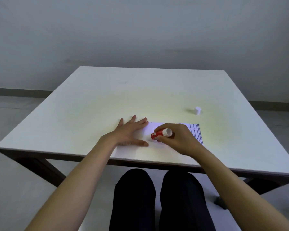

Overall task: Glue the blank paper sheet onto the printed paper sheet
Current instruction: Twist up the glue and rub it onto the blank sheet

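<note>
A blank white paper sheet lies near the table's front edge. My left hand rests flat on its left part, fingers spread. My right hand grips a red and white glue stick, tilted with its lower end down on the blank sheet. A printed paper sheet with lines of black text shows to the right, mostly hidden by my right hand. I cannot tell whether the blank sheet overlaps it.
A small white cap stands on the white table behind and to the right of the sheets. The table's front edge runs just below the papers, with a person's dark-trousered legs under it.
</note>
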A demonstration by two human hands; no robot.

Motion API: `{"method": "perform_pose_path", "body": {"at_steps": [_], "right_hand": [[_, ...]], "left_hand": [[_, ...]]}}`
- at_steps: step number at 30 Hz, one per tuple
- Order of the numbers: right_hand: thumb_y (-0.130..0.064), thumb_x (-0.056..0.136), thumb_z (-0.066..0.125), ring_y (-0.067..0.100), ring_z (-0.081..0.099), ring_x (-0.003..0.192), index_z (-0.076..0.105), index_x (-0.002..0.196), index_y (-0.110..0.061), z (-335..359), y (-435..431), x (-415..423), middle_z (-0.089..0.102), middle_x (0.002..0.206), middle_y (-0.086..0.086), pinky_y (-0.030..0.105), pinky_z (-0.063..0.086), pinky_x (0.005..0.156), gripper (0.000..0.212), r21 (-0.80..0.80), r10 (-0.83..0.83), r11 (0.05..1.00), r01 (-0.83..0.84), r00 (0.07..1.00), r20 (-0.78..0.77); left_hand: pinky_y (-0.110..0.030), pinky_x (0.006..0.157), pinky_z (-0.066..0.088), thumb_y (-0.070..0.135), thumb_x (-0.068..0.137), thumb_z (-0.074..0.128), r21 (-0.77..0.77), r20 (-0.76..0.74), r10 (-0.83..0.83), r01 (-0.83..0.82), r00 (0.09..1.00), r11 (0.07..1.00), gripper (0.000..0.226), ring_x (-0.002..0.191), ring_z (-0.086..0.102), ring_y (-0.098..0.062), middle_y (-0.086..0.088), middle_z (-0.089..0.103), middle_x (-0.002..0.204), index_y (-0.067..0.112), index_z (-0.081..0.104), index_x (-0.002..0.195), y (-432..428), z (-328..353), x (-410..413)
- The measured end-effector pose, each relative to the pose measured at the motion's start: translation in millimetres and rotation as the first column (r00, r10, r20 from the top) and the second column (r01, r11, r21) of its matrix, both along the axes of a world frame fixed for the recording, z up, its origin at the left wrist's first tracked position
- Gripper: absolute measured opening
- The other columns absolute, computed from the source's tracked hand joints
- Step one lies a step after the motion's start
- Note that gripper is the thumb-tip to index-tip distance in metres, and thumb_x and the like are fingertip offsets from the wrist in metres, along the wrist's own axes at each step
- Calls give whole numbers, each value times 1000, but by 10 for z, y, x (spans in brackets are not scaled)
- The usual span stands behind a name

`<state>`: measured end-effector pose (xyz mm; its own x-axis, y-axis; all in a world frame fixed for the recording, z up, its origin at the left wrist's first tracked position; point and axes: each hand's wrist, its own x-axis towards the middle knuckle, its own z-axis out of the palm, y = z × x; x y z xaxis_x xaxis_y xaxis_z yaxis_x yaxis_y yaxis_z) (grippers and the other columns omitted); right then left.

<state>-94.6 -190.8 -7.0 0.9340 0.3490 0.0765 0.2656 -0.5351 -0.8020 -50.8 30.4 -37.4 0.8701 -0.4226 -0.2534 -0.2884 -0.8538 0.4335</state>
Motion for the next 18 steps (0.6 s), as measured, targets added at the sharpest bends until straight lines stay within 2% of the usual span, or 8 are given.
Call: {"method": "perform_pose_path", "body": {"at_steps": [3, 5, 8, 10, 13, 15, 18], "right_hand": [[-14, 81, 67, 20, 73, 84, 71, 96, -14, 39, -71, 98, 75, 88, 3, 35, 58, 80, 15, 94, -115, 989, 118, 993, -41], [-16, 81, 67, 19, 72, 86, 71, 96, -15, 27, -89, 85, 75, 89, 1, 35, 57, 78, 16, 82, -160, 984, 160, 987, -14], [-18, 78, 66, 15, 72, 79, 72, 87, -22, 2, -87, -17, 77, 82, -3, 35, 57, 75, 11, 59, -44, 997, 46, 998, -40], [-17, 78, 64, 15, 73, 75, 71, 86, -23, 10, -136, -48, 77, 80, 2, 38, 57, 75, 11, 54, 23, 998, -19, 996, -83], [-7, 81, 63, 15, 73, 68, 71, 87, -11, 38, -253, 10, 77, 81, 8, 38, 57, 70, 11, 122, -49, 991, 58, 996, -69], [-4, 82, 62, 13, 72, 66, 71, 89, -8, 45, -288, 19, 76, 80, 10, 33, 58, 67, 12, 154, -142, 977, 150, 988, -61], [-4, 80, 62, 12, 71, 62, 71, 85, -10, 51, -303, -33, 75, 69, -4, 28, 56, 61, 12, 99, -111, 988, 116, 992, -51]], "left_hand": [[-54, 115, -14, 63, 75, 61, 33, 5, -14, 14, 1000, 999, 95, 147, -14, -11, 24, -1, 157, 35, 9, 150, 0, 17, 3], [-54, 115, -14, 64, 74, 61, 41, 5, -17, 17, 1000, 999, 96, 147, -14, -11, 24, -2, 158, 35, 9, 150, -6, 17, 2], [-53, 115, -15, 64, 73, 61, 34, 2, -8, 8, 1000, 999, 97, 146, -14, -10, 24, -2, 157, 35, 9, 150, -8, 3, 5], [-54, 115, -14, 65, 73, 61, 40, 9, -12, 11, 1000, 999, 97, 146, -15, -10, 24, -2, 158, 35, 9, 150, -5, -5, 10], [-54, 115, -15, 65, 73, 60, 35, 8, -14, 14, 1000, 999, 97, 146, -15, -10, 24, -2, 157, 35, 8, 150, 6, -7, 8], [-54, 115, -15, 64, 74, 59, 37, 9, -16, 15, 1000, 999, 96, 146, -15, -11, 24, -3, 157, 35, 8, 150, 7, -8, 6], [-53, 115, -15, 65, 74, 59, 51, 12, -15, 14, 1000, 999, 96, 146, -15, -10, 25, -3, 157, 36, 7, 150, 1, -12, 5]]}}
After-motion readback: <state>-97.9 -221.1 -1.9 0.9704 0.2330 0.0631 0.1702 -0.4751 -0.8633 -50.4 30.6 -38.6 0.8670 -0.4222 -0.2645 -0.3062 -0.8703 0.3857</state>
